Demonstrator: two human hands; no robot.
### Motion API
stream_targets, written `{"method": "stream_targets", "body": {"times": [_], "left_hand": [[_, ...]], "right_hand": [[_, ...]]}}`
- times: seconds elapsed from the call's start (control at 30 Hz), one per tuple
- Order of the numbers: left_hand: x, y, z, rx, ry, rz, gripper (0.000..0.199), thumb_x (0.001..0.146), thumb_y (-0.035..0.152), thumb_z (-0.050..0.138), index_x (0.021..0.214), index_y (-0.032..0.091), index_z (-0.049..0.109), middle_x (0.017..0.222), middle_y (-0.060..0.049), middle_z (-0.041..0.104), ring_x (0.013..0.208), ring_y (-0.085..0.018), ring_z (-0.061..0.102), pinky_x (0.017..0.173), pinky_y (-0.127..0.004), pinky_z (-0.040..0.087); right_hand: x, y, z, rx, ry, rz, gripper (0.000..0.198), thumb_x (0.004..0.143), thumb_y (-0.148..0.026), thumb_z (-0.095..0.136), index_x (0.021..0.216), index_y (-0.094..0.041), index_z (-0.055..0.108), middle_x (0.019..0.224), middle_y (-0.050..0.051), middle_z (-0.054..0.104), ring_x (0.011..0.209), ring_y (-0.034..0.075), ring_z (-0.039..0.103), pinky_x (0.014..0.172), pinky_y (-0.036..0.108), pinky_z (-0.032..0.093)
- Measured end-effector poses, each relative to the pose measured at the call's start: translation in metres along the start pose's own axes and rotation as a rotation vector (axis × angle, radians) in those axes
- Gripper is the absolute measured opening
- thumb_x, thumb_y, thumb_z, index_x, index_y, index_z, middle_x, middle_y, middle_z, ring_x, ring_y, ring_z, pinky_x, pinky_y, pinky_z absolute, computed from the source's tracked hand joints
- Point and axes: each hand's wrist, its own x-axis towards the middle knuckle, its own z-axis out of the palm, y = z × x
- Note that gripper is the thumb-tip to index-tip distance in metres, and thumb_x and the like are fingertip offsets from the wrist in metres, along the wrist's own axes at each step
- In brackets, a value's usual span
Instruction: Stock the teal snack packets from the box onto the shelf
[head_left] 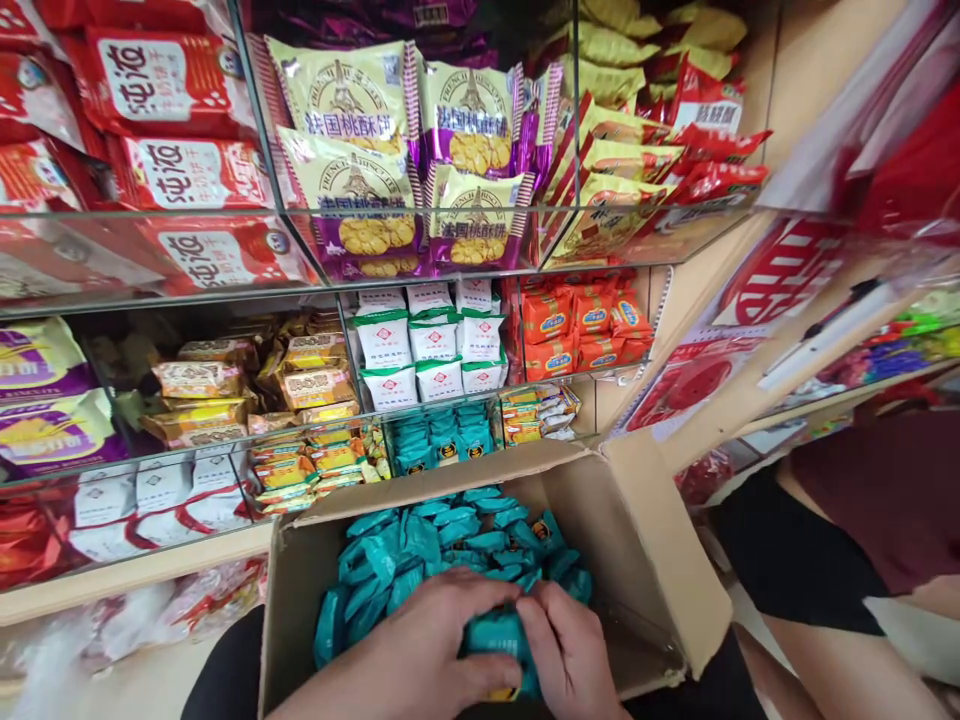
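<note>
Held pack (495, 634): teal, low in the view near centre, between both hands and above the near part of the pile. One packet or several together: could not tell, as fingers covered much of it.
Left hand (431, 632): at the pack's left; fingers bent over its far side, thumb laid across the near face. Grip closed on the pack.
Right hand (568, 645): against the pack's right side, fingers bent and drawn together, tips close to the left fingertips. Grip closed in on that edge; palm side hidden, so depth of hold could not be read.
Nearer hand: neither; both touched the pack, the left covering more of it.
Long axis: appeared to run near to far, away from the wearer; tentative, ends partly hidden.
Teal row (442, 440): similar teal packs on the shelf (135, 575), ahead of the grip and slightly left of it.
Between: the far wall of the box (660, 540) stood between held pack and teal row, its rim partly overlapping the row in view.
Pile (457, 525): loose teal packets at mixed angles inside the box, mostly left and far; bare cardboard showed at right.
Above the row: white packs (427, 345), green-edged, stacked upright.
</note>
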Motion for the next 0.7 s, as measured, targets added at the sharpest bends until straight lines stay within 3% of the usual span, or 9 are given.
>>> {"method": "stream_targets", "body": {"times": [0.07, 0.13, 0.23, 0.3, 0.43, 0.57, 0.7], "left_hand": [[0.003, 0.011, -0.02, 0.064, -0.082, -0.028, 0.036, 0.068, 0.034, 0.061, 0.104, 0.033, 0.059, 0.094, 0.003, 0.064, 0.09, -0.016, 0.057, 0.08, -0.024, 0.043], [0.01, 0.013, -0.039, 0.111, 0.039, -0.065, 0.035, 0.07, 0.038, 0.059, 0.104, 0.032, 0.059, 0.094, 0.002, 0.064, 0.09, -0.016, 0.057, 0.08, -0.024, 0.044], [0.026, 0.001, -0.071, 0.173, 0.299, -0.104, 0.041, 0.074, 0.042, 0.052, 0.113, 0.028, 0.053, 0.106, 0.0, 0.061, 0.097, -0.016, 0.055, 0.085, -0.025, 0.043], [0.04, -0.015, -0.089, 0.256, 0.335, -0.134, 0.045, 0.076, 0.042, 0.048, 0.117, 0.024, 0.05, 0.114, -0.001, 0.057, 0.103, -0.018, 0.053, 0.089, -0.027, 0.041], [0.077, -0.052, -0.102, 0.528, 0.213, -0.277, 0.04, 0.078, 0.032, 0.044, 0.115, 0.019, 0.051, 0.117, -0.005, 0.055, 0.107, -0.02, 0.051, 0.092, -0.028, 0.038], [0.124, -0.091, -0.09, 0.658, 0.111, -0.371, 0.035, 0.074, 0.019, 0.049, 0.109, 0.016, 0.053, 0.111, -0.008, 0.057, 0.103, -0.019, 0.052, 0.088, -0.027, 0.039], [0.163, -0.123, -0.078, 0.68, -0.013, -0.436, 0.032, 0.07, 0.022, 0.059, 0.102, 0.016, 0.055, 0.105, -0.007, 0.06, 0.095, -0.017, 0.055, 0.081, -0.029, 0.043]], "right_hand": [[0.001, -0.005, -0.001, 0.123, -0.009, 0.057, 0.024, 0.084, -0.034, 0.039, 0.071, -0.019, 0.052, 0.058, -0.002, 0.051, 0.049, 0.01, 0.047, 0.049, 0.019, 0.037], [0.001, -0.003, -0.003, 0.235, 0.01, 0.221, 0.028, 0.085, -0.04, 0.036, 0.077, -0.019, 0.053, 0.061, -0.001, 0.055, 0.046, 0.009, 0.046, 0.045, 0.019, 0.037], [0.0, 0.014, -0.007, 0.261, -0.001, 0.423, 0.034, 0.084, -0.044, 0.036, 0.069, -0.018, 0.051, 0.061, 0.0, 0.054, 0.043, 0.009, 0.044, 0.042, 0.019, 0.036], [-0.003, 0.03, -0.007, 0.207, -0.038, 0.467, 0.036, 0.082, -0.047, 0.038, 0.064, -0.018, 0.049, 0.059, 0.0, 0.052, 0.045, 0.009, 0.044, 0.043, 0.019, 0.036], [-0.006, 0.053, -0.005, 0.207, -0.183, 0.532, 0.037, 0.08, -0.05, 0.039, 0.063, -0.018, 0.047, 0.056, -0.001, 0.048, 0.046, 0.01, 0.045, 0.043, 0.018, 0.038], [-0.005, 0.062, 0.001, 0.273, -0.236, 0.606, 0.038, 0.078, -0.054, 0.039, 0.065, -0.019, 0.044, 0.057, -0.001, 0.048, 0.046, 0.01, 0.046, 0.044, 0.019, 0.04], [-0.006, 0.075, 0.007, 0.266, -0.257, 0.632, 0.043, 0.074, -0.061, 0.036, 0.063, -0.02, 0.042, 0.054, -0.002, 0.046, 0.044, 0.01, 0.043, 0.041, 0.019, 0.037]]}}
